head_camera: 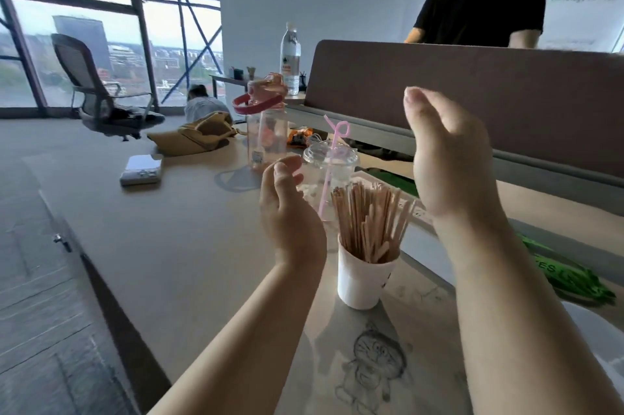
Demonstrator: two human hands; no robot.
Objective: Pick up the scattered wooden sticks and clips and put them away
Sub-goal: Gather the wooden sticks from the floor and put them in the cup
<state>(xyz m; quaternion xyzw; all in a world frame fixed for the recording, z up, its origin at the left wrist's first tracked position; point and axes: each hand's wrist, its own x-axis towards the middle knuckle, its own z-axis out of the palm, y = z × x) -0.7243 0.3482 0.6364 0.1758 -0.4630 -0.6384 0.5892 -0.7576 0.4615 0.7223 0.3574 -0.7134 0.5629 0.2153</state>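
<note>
A white paper cup [363, 279] stands on the table [162, 232], packed with several upright wooden sticks [369, 218]. My left hand [288, 212] hovers just left of the sticks, fingers loosely curled, holding nothing. My right hand [445, 154] is raised above and to the right of the cup, fingers bent toward the thumb, and nothing shows in it. No clips are visible in the head view.
Behind the cup stand a clear lidded cup with a pink straw [332, 164], a pink water bottle [266, 124] and a tall water bottle [290, 58]. A white box [141, 169], a yellow bag [199, 135], a brown divider [472, 100], green items [570, 279] and a person opposite [479, 5].
</note>
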